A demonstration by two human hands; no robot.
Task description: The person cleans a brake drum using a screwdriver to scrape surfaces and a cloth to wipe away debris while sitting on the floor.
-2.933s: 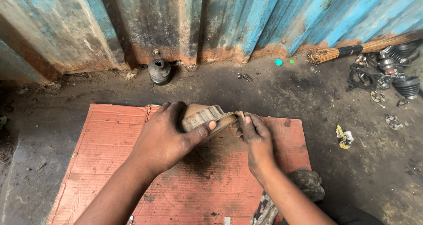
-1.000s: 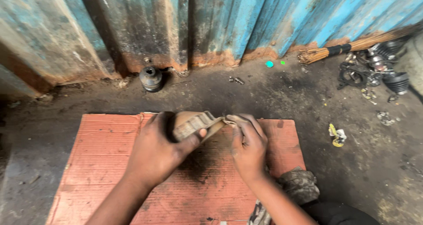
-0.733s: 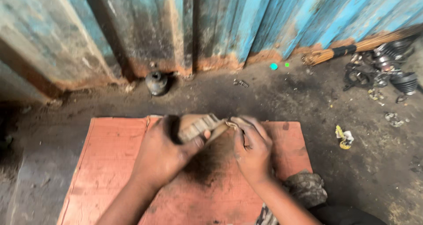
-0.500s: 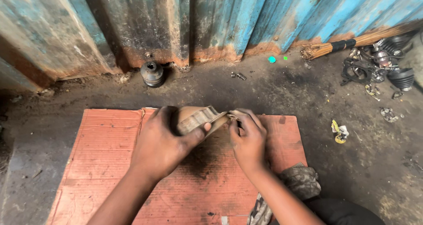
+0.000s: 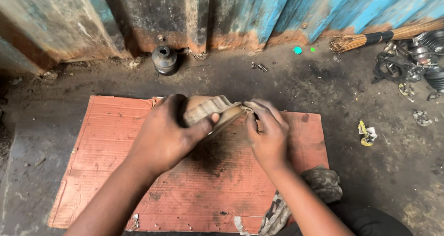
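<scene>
A grimy tan metal part (image 5: 210, 111) with a ribbed edge is held tilted above the red cardboard sheet (image 5: 106, 139).

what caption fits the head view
Left hand grips a grimy metal part over red cardboard; right hand picks at its edge.

A flat sheet of reddish-orange corrugated cardboard (image 5: 111, 139) lies on the dark, oily ground (image 5: 286, 88), darkly stained at its middle. Far behind, a wall of rusted blue-painted corrugated metal (image 5: 259, 9) stands across the scene. At its foot, far left of centre, sits a small dark round metal part (image 5: 164, 60). Further right, a little coiled metal spring (image 5: 262, 67), then a turquoise round cap (image 5: 297, 50). Far right, a straw broom with a black band (image 5: 384, 36) lies near a heap of dark metal and rubber parts (image 5: 414, 60). A yellow scrap of wrapper (image 5: 367, 134) lies at right. Near right, a crumpled grey-green rag (image 5: 323, 183) rests on the cardboard's edge.
</scene>
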